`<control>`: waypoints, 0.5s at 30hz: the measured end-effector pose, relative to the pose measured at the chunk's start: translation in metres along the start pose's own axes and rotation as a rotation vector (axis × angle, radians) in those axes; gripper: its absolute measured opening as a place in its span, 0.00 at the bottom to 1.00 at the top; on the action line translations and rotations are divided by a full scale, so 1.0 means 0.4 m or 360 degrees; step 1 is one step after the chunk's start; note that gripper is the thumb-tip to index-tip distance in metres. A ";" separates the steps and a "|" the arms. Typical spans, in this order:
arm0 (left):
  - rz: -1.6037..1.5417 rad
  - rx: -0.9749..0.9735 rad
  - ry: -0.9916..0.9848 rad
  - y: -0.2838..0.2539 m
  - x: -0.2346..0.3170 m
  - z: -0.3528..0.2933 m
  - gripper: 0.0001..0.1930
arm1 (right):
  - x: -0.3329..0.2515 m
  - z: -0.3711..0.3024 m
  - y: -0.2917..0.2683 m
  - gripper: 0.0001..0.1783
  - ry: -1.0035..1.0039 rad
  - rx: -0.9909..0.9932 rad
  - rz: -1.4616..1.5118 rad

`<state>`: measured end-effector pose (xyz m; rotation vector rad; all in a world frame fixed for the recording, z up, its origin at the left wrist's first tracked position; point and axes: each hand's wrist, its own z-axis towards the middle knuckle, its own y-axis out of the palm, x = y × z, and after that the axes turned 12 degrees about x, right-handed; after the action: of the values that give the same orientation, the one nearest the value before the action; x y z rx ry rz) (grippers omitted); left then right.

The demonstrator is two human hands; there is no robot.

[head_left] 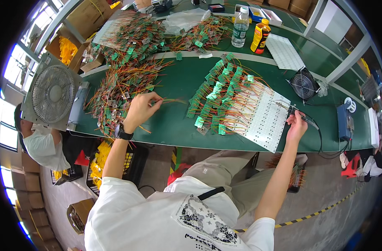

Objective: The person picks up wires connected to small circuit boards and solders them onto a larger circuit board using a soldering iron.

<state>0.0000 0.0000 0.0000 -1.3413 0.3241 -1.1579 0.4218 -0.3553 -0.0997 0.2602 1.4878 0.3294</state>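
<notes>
Left of the white board (262, 125), the left hand (142, 109) pinched thin wires (174, 101), while the right hand (297, 124) held a soldering iron (292, 109), which seemingly needed steady guiding.

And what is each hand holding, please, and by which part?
The left hand pinches thin wires, seemingly near one end. The right hand holds a soldering-iron-like tool, apparently by its handle.
</notes>
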 end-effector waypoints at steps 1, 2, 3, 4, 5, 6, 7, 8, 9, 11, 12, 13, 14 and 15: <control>-0.0136 0.0118 -0.0090 0.008 0.004 0.008 0.09 | 0.000 -0.001 -0.001 0.10 0.0003 -0.0005 0.0004; -0.0274 0.0233 -0.0180 0.017 0.011 0.018 0.09 | 0.000 -0.001 -0.002 0.10 0.0006 -0.0009 0.0008; -0.0284 0.0215 -0.0157 0.020 0.025 0.034 0.09 | 0.001 -0.008 0.001 0.10 0.0034 0.0000 0.0021; -0.0333 0.0367 -0.0060 0.026 0.043 0.052 0.08 | 0.003 -0.013 0.006 0.10 0.0043 0.0010 0.0037; -0.0387 0.0518 0.0037 0.031 0.065 0.071 0.08 | 0.003 -0.016 0.011 0.10 0.0048 0.0021 0.0052; -0.0426 0.0391 -0.0056 0.028 0.126 0.099 0.08 | -0.003 -0.007 0.009 0.10 0.0033 0.0023 0.0052; -0.0438 0.0380 -0.0040 0.054 0.150 0.121 0.08 | -0.001 -0.009 0.013 0.10 0.0027 0.0016 0.0061; -0.0698 0.0360 0.0077 0.080 0.174 0.146 0.08 | -0.003 -0.009 0.015 0.10 0.0029 0.0028 0.0058; -0.0959 0.0329 0.0194 0.106 0.201 0.172 0.09 | -0.005 -0.010 0.010 0.10 0.0032 0.0048 0.0052; -0.1092 0.0184 0.0308 0.154 0.261 0.225 0.09 | -0.004 -0.008 0.009 0.10 0.0033 0.0079 0.0053; -0.1111 0.0104 0.0360 0.182 0.294 0.254 0.08 | -0.005 -0.007 0.001 0.10 0.0042 0.0099 0.0056; -0.1122 0.0030 0.0406 0.203 0.323 0.280 0.08 | -0.004 -0.006 0.002 0.10 0.0028 0.0128 0.0052; -0.1075 -0.0053 0.0368 0.221 0.358 0.305 0.08 | -0.003 -0.004 0.003 0.09 0.0026 0.0113 0.0054; -0.1030 -0.0137 0.0336 0.245 0.394 0.332 0.09 | -0.002 -0.002 0.000 0.09 0.0019 0.0103 0.0053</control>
<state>0.2178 -0.0655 0.0172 -1.4475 0.0850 -1.8487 0.4208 -0.3556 -0.0990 0.3352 1.5091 0.3103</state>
